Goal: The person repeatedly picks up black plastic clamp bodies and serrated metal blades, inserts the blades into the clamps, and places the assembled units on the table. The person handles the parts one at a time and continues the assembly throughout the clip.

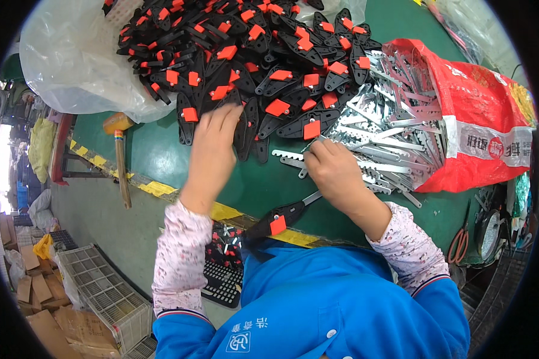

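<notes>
A large heap of black plastic pieces with red tabs [277, 107] covers the far part of the green table. My left hand [214, 149] reaches to the heap's near edge, fingers stretched over the black pieces; their tips are slightly blurred. To the right lies a pile of silvery toothed metal strips [380, 140]. At that pile's left edge, my right hand [334, 170] has its fingertips pinched on a toothed metal strip, mostly covered by the fingers. Between my forearms, a black piece with a red tab and a metal strip fitted in its end [281, 219] lies at the table's near edge.
A red sack [482, 113] spills the strips. A clear plastic bag [78, 66] stands at far left, near a wooden-handled mallet [120, 157]. Orange-handled scissors [459, 244] are at right. Yellow-black tape [157, 188] marks the table edge; a wire crate [105, 287] stands below.
</notes>
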A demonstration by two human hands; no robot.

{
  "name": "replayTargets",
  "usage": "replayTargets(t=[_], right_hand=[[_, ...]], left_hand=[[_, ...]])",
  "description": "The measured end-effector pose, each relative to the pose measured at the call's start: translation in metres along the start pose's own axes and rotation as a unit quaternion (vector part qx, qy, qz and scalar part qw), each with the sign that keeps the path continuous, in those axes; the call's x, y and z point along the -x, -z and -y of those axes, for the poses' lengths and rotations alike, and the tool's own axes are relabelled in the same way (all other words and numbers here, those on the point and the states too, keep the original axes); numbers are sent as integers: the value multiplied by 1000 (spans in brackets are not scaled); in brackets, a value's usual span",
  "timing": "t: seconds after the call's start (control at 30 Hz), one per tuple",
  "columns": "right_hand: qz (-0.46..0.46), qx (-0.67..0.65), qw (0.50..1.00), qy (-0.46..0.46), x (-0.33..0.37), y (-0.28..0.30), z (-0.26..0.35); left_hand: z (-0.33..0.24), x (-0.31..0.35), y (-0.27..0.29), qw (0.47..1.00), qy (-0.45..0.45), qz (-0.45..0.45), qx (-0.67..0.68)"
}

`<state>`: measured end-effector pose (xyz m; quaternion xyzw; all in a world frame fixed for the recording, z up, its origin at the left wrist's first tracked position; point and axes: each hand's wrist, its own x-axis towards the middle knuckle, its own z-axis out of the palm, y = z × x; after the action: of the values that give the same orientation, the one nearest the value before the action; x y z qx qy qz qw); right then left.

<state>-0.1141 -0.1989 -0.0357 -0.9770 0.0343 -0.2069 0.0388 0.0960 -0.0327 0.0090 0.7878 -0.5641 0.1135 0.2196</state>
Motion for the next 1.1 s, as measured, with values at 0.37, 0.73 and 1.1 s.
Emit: replayTargets(t=[0.37,0.73,1.1], right_hand=[[-58,-108,991,-51,2,-3,-9],[3,-253,963,-93,13,32,11],[31,-168,984,-45,23,35,20]], left_hand=[[-10,47,29,994,-1,108,-3],[-23,86,24,982,74,120,128],[-50,71,28,973,-14,155,173]])
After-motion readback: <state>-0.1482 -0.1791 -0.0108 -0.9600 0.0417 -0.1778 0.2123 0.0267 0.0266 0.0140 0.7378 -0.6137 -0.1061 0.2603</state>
